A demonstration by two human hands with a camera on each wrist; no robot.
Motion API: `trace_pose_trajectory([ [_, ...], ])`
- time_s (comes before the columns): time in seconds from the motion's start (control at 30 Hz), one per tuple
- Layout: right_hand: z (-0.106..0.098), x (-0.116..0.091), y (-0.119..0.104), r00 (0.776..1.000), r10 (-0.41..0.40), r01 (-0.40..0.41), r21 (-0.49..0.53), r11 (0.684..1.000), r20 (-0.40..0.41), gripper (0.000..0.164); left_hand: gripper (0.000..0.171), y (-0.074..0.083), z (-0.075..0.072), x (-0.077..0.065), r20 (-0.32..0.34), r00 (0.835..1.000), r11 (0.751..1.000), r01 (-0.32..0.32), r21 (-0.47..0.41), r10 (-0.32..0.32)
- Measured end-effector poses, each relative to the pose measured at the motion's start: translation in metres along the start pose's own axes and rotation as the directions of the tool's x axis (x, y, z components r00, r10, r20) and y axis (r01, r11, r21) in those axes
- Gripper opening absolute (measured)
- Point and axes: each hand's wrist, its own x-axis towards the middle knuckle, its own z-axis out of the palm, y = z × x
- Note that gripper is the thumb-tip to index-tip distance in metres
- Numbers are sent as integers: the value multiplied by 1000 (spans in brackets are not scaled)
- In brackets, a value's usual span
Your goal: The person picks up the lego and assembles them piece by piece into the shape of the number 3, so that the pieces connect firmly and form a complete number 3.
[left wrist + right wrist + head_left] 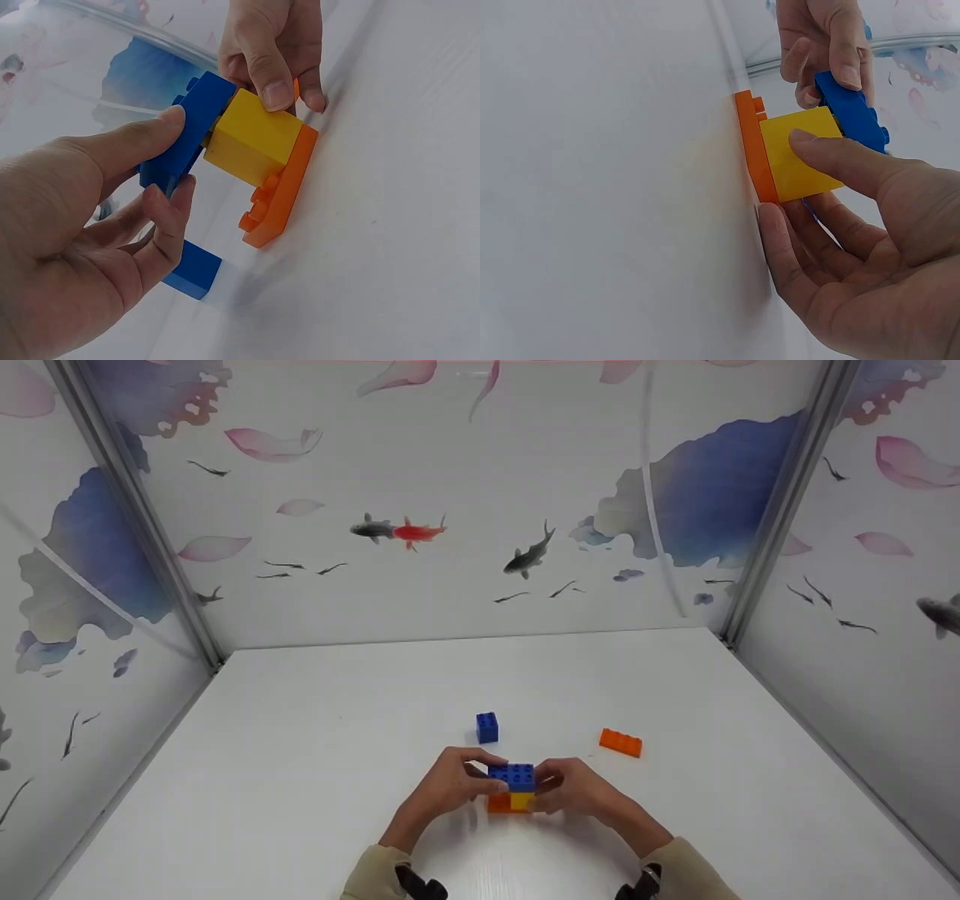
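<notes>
My left hand (457, 781) pinches the left end of a long blue building brick (191, 124) between thumb and fingers. The blue brick lies over the studs of a yellow brick (253, 136), slightly tilted, with a narrow gap showing between them. That yellow brick stands on one end of a thin orange brick (279, 196), whose bare studs show at the other end. In the right wrist view, my right hand (885, 247) grips the yellow brick with its thumb on the near face. Its other fingers are partly hidden behind the bricks.
A smaller blue brick (487, 727) stands on the white table (360, 720) just beyond my left hand. Another flat orange brick (621, 742) lies farther right. Printed panels (465, 607) enclose the table at the back and both sides.
</notes>
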Motion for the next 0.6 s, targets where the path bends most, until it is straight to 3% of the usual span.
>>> trace_pose_trajectory([
  [0.27,0,0,0,1000,8,-8,-22,1000,-4,38,29,1,-1,1,12,1000,999,-3,45,2],
  [0.6,1,-1,-3,999,32,-32,-21,999,-12,38,30,-1,-2,1,22,1000,1000,-4,31,3],
])
